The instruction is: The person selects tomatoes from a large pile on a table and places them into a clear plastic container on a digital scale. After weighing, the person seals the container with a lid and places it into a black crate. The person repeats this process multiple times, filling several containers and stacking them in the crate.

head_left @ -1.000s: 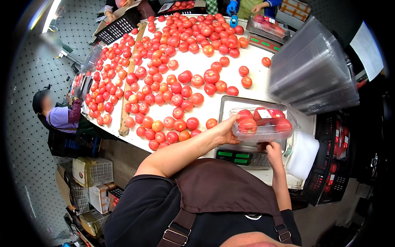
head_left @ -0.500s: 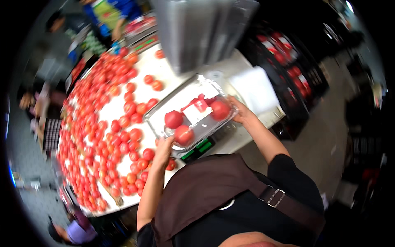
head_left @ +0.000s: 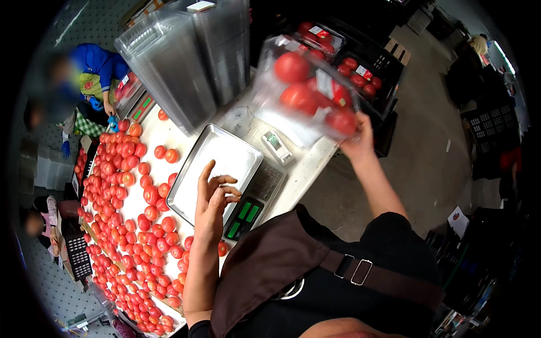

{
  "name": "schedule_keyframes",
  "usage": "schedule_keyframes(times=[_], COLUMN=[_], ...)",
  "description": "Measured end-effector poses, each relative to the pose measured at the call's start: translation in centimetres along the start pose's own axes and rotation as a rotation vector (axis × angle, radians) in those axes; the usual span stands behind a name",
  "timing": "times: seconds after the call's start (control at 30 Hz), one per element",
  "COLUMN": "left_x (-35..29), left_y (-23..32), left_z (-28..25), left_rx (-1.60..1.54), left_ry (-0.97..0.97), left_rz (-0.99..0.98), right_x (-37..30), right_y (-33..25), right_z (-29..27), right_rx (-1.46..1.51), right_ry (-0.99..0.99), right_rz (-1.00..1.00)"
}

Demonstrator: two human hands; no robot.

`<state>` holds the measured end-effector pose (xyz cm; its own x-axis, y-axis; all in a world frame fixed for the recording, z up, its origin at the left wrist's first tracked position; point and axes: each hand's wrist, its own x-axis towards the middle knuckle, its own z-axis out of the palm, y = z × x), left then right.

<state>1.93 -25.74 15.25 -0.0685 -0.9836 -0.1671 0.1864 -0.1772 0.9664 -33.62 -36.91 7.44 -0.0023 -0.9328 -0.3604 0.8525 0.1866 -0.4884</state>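
Observation:
My right hand (head_left: 359,138) grips the near right corner of a clear plastic tray of tomatoes (head_left: 298,100), raised beyond the table's right edge and smeared by motion. A red and white label shows among the tomatoes in it. My left hand (head_left: 213,200) holds nothing; its fingers are apart and curled a little above the near rim of a bare metal tray (head_left: 194,151). That metal tray rests on a scale (head_left: 243,218) with green lit displays. Many loose red tomatoes (head_left: 151,195) lie to the left of it.
Tall stacks of clear plastic trays (head_left: 169,67) stand at the table's far side. A small white device with a screen (head_left: 276,147) lies right of the metal tray. Black crates (head_left: 389,73) hold packed tomatoes at the far right. A co-worker in blue (head_left: 101,65) is at the far left.
My right hand has carried the tray of tomatoes off the scale, up and to the right. My left hand has let go of it, and the metal tray beneath now shows.

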Motion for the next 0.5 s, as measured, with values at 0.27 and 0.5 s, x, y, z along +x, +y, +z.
schedule_keyframes(times=[0.27,0.5], left_x=[-5.1,-9.0], left_y=[-4.7,-6.6], left_z=[-5.9,-9.1], left_rx=[-0.187,-0.234], left_ry=[0.263,0.460], left_rz=[-0.129,-0.175], right_x=[10.4,21.3], right_y=[-16.3,-20.6], right_z=[-7.9,-13.1], right_rx=[-0.256,-0.417], right_ry=[0.245,0.425], right_rz=[-0.354,-0.270])
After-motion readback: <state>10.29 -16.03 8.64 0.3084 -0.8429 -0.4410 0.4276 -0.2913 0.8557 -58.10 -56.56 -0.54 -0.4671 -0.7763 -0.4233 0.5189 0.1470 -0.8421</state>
